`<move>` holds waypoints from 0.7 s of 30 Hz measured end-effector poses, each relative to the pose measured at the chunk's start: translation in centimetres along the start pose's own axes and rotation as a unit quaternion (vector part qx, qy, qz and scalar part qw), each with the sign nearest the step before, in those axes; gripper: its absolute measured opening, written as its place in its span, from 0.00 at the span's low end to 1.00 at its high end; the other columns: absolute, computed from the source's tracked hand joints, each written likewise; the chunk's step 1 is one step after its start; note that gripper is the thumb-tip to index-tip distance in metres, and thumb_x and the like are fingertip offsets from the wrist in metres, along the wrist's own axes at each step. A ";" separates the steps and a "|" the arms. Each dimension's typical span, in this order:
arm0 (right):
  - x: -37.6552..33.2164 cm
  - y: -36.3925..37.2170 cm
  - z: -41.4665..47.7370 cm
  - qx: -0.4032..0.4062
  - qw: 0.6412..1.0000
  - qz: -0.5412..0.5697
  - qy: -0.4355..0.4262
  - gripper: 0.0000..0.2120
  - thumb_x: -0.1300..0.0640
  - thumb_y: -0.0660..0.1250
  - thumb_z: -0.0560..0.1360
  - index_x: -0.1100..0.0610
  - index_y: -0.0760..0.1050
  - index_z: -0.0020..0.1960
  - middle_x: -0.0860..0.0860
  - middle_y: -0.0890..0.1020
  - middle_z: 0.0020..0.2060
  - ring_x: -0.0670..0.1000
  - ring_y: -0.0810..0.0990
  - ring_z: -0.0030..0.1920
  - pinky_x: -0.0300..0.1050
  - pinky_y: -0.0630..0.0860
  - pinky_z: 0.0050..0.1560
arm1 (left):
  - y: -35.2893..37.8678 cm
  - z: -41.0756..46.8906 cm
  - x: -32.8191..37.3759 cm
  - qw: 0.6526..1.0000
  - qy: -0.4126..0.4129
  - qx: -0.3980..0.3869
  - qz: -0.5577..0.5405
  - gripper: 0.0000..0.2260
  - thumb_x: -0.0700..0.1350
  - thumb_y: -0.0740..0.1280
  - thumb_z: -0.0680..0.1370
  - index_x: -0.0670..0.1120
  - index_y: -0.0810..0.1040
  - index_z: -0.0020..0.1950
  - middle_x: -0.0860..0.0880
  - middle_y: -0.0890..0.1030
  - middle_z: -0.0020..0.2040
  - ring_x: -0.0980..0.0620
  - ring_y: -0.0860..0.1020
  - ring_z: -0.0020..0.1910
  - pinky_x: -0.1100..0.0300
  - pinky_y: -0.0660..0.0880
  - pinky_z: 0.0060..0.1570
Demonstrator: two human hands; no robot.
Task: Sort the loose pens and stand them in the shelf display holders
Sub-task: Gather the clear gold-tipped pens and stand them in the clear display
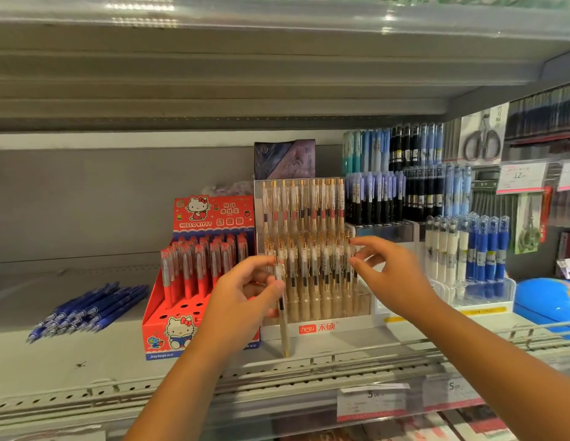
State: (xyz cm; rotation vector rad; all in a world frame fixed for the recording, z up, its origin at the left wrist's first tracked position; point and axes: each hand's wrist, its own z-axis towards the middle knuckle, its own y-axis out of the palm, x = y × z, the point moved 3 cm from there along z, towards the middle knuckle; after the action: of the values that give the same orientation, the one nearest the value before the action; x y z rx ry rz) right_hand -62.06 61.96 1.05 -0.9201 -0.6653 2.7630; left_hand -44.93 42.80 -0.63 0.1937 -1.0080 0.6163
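The left hand (242,294) pinches a gold pen (284,329) between thumb and fingertips near its clip end. Its grip is closed on the barrel, and the pen hangs nearly upright, tip down at 6 o'clock, over the shelf (54,354). The pen is just in front of the clear holder (341,326), at that holder's 7 o'clock corner. The holder has tiers of matching gold pens standing in it.

The right hand (395,272) reaches in from 4 o'clock. Its grip is wide and holds nothing, with forefinger and thumb apart at the tops of the front-row pens on the holder's 3 o'clock side. Whether they touch those pens I cannot tell.

At 9 o'clock of the clear holder, touching it, stands a red holder (156,332) with red pens in its back rows and open holes in front. Farther out at 9 o'clock, loose blue pens (89,310) lie in a heap on the shelf.
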 end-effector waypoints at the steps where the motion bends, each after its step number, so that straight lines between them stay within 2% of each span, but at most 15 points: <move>1: -0.1 -0.1 -0.2 0.007 1.000 -0.013 -0.011 0.15 0.53 0.69 0.77 0.46 0.76 0.62 0.40 0.79 0.45 0.40 0.78 0.44 0.38 0.77 0.45 | 0.0 0.0 0.1 1.000 -0.001 0.005 -0.007 0.15 0.38 0.72 0.76 0.56 0.81 0.57 0.50 0.82 0.44 0.52 0.83 0.44 0.59 0.81 0.38; 3: -0.5 -0.5 -0.5 0.023 1.000 -0.015 -0.014 0.15 0.53 0.69 0.77 0.46 0.72 0.63 0.41 0.76 0.49 0.41 0.77 0.47 0.39 0.75 0.45 | 0.0 0.1 0.4 1.000 -0.005 0.014 -0.020 0.15 0.38 0.71 0.76 0.54 0.81 0.58 0.47 0.82 0.45 0.52 0.83 0.44 0.59 0.81 0.38; 6: -1.6 -0.9 -1.1 0.032 0.998 0.060 -0.007 0.11 0.54 0.70 0.75 0.47 0.69 0.52 0.42 0.76 0.48 0.42 0.78 0.47 0.42 0.77 0.43 | 0.6 0.3 1.4 1.000 0.006 0.012 -0.025 0.14 0.38 0.72 0.76 0.55 0.81 0.56 0.47 0.82 0.44 0.51 0.83 0.45 0.60 0.81 0.39; 9: -3.7 -0.7 -2.0 -0.034 0.983 0.178 -0.031 0.10 0.54 0.72 0.74 0.48 0.70 0.48 0.41 0.78 0.44 0.43 0.79 0.46 0.40 0.79 0.41 | 2.2 1.2 3.5 0.999 0.046 -0.004 -0.003 0.13 0.40 0.73 0.75 0.56 0.81 0.55 0.48 0.83 0.43 0.50 0.83 0.45 0.57 0.82 0.43; 11: -4.7 -0.5 -2.6 -0.077 0.970 0.226 -0.047 0.11 0.54 0.73 0.72 0.48 0.71 0.48 0.42 0.79 0.44 0.45 0.80 0.46 0.43 0.81 0.43 | 3.7 2.0 5.1 0.996 0.087 -0.010 0.036 0.13 0.41 0.73 0.75 0.57 0.80 0.53 0.53 0.83 0.42 0.55 0.82 0.44 0.62 0.80 0.45; 13: -5.2 -0.5 -2.8 -0.084 0.967 0.234 -0.054 0.11 0.55 0.74 0.72 0.47 0.71 0.46 0.45 0.79 0.43 0.50 0.80 0.44 0.49 0.82 0.43 | 5.3 2.7 6.6 0.989 0.124 -0.019 0.072 0.13 0.41 0.73 0.75 0.60 0.78 0.51 0.56 0.82 0.41 0.62 0.80 0.42 0.70 0.76 0.42; 15: -5.2 -0.8 -2.6 -0.066 0.968 0.236 -0.051 0.13 0.60 0.74 0.72 0.47 0.71 0.42 0.49 0.80 0.40 0.55 0.81 0.43 0.55 0.81 0.43 | 6.8 3.2 7.4 0.984 0.150 -0.034 0.093 0.14 0.40 0.73 0.76 0.60 0.78 0.51 0.55 0.82 0.41 0.62 0.80 0.41 0.71 0.75 0.40; 17: -4.7 -1.3 -2.3 -0.050 0.968 0.241 -0.042 0.14 0.63 0.73 0.73 0.48 0.72 0.41 0.51 0.80 0.39 0.55 0.82 0.42 0.57 0.81 0.43 | 7.9 3.7 7.8 0.977 0.170 -0.050 0.118 0.13 0.42 0.72 0.76 0.60 0.77 0.53 0.56 0.82 0.43 0.62 0.79 0.43 0.71 0.75 0.40; 19: -3.9 -2.0 -2.1 -0.043 0.973 0.227 -0.031 0.15 0.62 0.73 0.73 0.45 0.72 0.46 0.49 0.81 0.41 0.52 0.83 0.40 0.56 0.82 0.43 | 8.4 4.3 7.6 0.955 0.197 -0.050 0.215 0.13 0.50 0.72 0.77 0.59 0.77 0.60 0.58 0.80 0.49 0.63 0.78 0.48 0.69 0.75 0.47; 21: -2.8 -2.6 -1.9 -0.034 0.979 0.201 -0.010 0.20 0.59 0.73 0.74 0.38 0.69 0.53 0.48 0.80 0.43 0.50 0.83 0.39 0.57 0.82 0.43 | 8.4 5.2 7.0 0.902 0.221 -0.056 0.367 0.24 0.60 0.69 0.75 0.57 0.72 0.69 0.57 0.77 0.60 0.58 0.74 0.59 0.59 0.73 0.58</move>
State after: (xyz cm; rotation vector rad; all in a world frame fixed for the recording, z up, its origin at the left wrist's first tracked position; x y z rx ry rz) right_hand -58.67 64.17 2.38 -1.1562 -0.6404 3.1193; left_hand -50.81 50.17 6.95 -0.4414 -0.6453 1.2214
